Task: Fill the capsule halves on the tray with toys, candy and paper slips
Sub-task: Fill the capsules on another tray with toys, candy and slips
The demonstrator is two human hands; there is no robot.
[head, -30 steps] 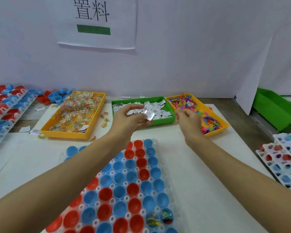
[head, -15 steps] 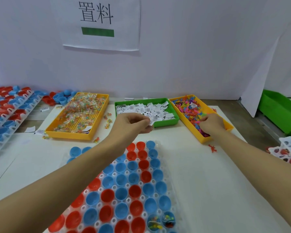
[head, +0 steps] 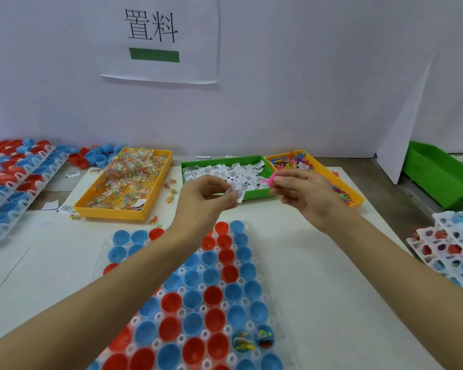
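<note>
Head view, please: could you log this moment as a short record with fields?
left hand: pinches white paper slips
right hand: pinches a small pink plastic toy
capsule tray: clear plastic tray of red and blue capsule halves, below both hands
filled halves: two blue ones at the near right
supply bins: orange candy bin, green slip bin, orange toy bin

The left forearm [head: 134, 273] hides part of the tray [head: 251, 329], whose near end the bottom edge cuts off. Print on the paper slips [head: 233, 174] is too small to read.
</note>
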